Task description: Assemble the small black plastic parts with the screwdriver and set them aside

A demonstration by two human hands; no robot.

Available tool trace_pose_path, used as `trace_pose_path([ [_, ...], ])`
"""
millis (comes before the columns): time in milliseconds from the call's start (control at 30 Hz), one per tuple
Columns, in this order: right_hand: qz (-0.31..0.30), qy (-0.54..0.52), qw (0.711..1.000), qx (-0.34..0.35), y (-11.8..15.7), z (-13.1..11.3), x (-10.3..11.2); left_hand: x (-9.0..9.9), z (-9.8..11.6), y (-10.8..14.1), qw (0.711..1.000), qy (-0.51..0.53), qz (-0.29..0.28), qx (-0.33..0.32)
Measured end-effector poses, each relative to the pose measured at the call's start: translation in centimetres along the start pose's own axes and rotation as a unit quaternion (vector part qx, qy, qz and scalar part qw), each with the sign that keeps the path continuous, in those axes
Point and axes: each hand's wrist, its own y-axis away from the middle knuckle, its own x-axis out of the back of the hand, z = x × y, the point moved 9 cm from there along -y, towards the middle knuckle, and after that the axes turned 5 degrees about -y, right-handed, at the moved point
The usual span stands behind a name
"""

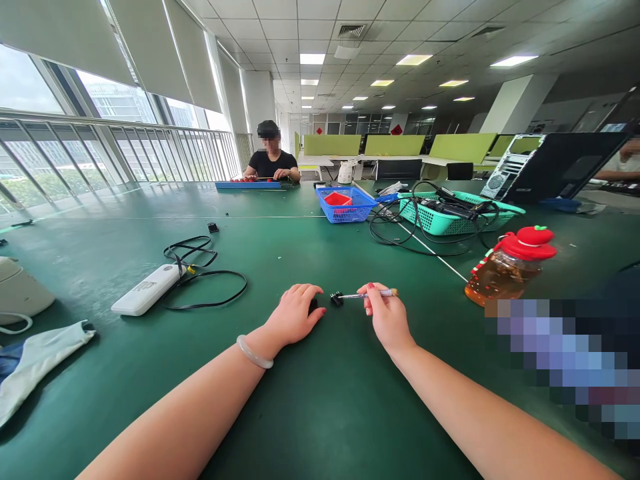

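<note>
My right hand is closed around the clear handle of a slim screwdriver. The screwdriver's thin metal shaft points left, and its tip meets a small black part with bright metal bits lying on the green table. To the left, my left hand rests on the tabletop with its fingers curled around another small black piece. Most of that piece is hidden between thumb and fingers. A pale bangle circles my left wrist.
A white power bank with a black cable lies left. A red-lidded bottle stands right. Beyond are a blue basket and a green basket with cables. Another person sits across, hands by a blue tray.
</note>
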Motion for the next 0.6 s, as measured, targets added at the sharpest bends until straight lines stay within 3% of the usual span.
trace_pose_path([
  [133,-0.054,-0.014,0.998,0.014,0.3,-0.5,-1.1,-0.4,1.2,0.2,0.998,0.005,-0.024,-0.053],
  [233,-0.024,-0.014,0.999,0.039,0.4,-1.1,-0.3,-0.6,2.1,0.3,0.995,0.010,-0.048,-0.083],
  [367,0.023,0.034,0.998,0.055,0.1,-1.3,0.7,-0.1,2.1,0.1,0.995,0.056,-0.053,-0.067],
  [500,-0.047,0.045,0.998,0.025,0.0,-0.4,-0.9,0.7,1.4,0.0,0.997,0.059,-0.010,-0.048],
  [600,-0.105,0.017,0.994,0.035,0.5,-0.6,-2.2,0.2,1.2,0.1,0.997,0.038,-0.015,-0.060],
])
